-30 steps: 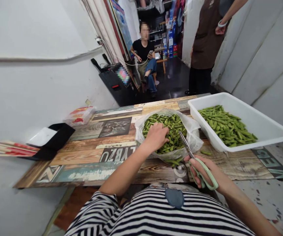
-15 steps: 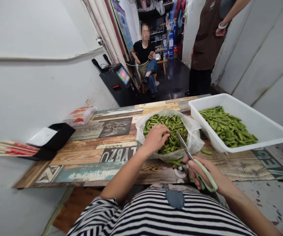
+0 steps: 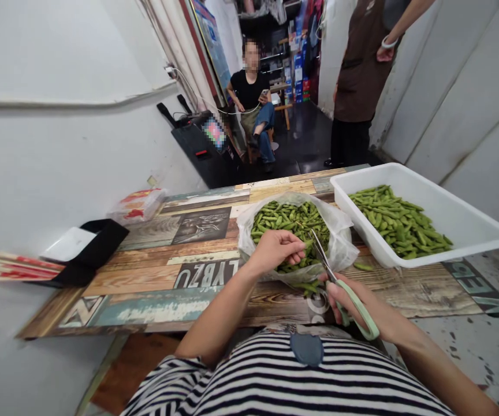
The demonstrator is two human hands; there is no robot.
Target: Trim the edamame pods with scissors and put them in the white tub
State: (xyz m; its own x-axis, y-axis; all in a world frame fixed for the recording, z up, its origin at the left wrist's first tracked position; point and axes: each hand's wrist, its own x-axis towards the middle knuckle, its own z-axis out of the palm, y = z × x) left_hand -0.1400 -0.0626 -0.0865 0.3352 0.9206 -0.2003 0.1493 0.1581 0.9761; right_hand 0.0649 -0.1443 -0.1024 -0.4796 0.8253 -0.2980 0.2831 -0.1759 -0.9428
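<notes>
My left hand is closed in a pinch on a green edamame pod, above a white plastic bag full of pods. My right hand grips a pair of scissors with pale green handles. The blades are slightly parted and point up and left, close beside the pinched pod. Loose pods lie on the table at the near edge of the bag, partly hidden by it. One more pod rests to the right of the bag.
A white plastic tub with a heap of pods stands at the right. At the left are a black holder with sticks and a packet on the wood-patterned table. Beyond it, one person sits and another stands.
My left hand has come up from among the pods with one pinched in its fingers, moving slightly right and nearer the blades. The scissors have shifted slightly left.
</notes>
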